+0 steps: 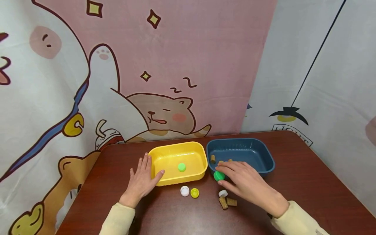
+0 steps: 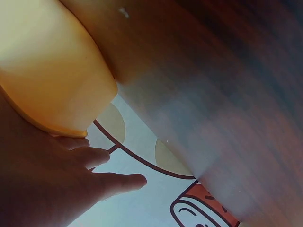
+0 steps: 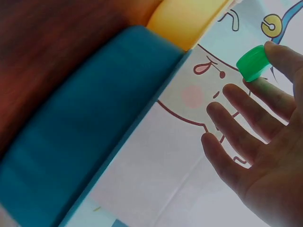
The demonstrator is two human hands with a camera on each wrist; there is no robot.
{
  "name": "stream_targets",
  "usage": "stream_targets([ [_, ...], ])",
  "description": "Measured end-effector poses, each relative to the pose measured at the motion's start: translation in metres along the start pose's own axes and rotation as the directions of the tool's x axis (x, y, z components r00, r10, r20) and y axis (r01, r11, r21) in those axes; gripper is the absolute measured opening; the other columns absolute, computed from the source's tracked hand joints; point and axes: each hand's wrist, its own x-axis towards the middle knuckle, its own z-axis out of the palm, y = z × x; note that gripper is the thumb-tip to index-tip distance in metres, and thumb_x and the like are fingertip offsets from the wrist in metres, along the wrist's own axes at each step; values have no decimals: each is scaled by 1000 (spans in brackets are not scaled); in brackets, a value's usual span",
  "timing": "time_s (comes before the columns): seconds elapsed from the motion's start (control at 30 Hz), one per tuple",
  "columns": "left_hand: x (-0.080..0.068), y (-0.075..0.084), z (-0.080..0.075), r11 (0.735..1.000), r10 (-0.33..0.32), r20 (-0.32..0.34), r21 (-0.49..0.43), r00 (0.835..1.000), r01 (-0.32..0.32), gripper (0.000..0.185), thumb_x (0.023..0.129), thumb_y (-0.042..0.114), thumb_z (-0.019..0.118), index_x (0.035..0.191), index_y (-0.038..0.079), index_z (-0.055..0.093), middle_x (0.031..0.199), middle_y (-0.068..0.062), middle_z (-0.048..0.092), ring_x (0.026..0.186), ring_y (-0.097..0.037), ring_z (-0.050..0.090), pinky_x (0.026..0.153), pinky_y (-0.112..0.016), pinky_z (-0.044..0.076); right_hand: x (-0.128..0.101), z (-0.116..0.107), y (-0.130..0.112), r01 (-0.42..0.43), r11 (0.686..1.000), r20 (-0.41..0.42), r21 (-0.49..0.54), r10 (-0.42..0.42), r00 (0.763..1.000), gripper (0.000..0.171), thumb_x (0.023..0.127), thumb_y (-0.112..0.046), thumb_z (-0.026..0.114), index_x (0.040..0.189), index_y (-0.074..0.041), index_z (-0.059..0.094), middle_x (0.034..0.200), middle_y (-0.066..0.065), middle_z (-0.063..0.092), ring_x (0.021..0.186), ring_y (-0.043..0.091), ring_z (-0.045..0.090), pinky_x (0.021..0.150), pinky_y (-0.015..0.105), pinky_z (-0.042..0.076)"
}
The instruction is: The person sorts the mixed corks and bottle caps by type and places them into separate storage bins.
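Between thumb and index finger my right hand (image 1: 245, 182) pinches a green bottle cap (image 1: 218, 176), held at the near edge of the blue bin (image 1: 264, 168). In the right wrist view the green cap (image 3: 253, 63) shows between the two fingertips, the other fingers spread. My left hand (image 1: 142, 179) rests with straight fingers at the left side of the yellow bin (image 1: 182, 179), its thumb over the near rim. Inside the yellow bin lies a light green cap (image 1: 181, 167). Several corks, one a brown cork (image 1: 212, 159), lie in the blue bin, partly hidden by my right hand.
On the table before the bins lie a white cap (image 1: 184, 191) and a yellow cap (image 1: 195, 193). Another white cap (image 1: 223, 193) lies by two corks (image 1: 223, 203) below my right hand. A printed cloth (image 1: 188, 49) hangs behind the brown table (image 1: 176, 218).
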Motion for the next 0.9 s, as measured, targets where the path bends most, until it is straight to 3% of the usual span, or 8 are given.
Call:
stream_targets([
  [0.47, 0, 0, 0, 1000, -1, 3, -7, 1000, 1, 101, 99, 71, 44, 163, -1, 17, 172, -18, 7, 156, -43, 13, 113, -79, 13, 59, 7, -14, 14, 1000, 1, 25, -14, 1000, 49, 94, -42, 76, 133, -13, 70, 130, 3, 69, 121, 25, 64, 99, 52, 52],
  [0.9, -1, 0, 1, 1000, 1, -10, -10, 1000, -1, 101, 99, 71, 44, 163, -1, 19, 172, -18, 9, 156, -43, 13, 113, -79, 14, 96, 28, -18, 15, 1000, 44, 21, -16, 999, 46, 94, -40, 77, 129, -11, 71, 126, 6, 70, 115, 25, 65, 97, 49, 53],
])
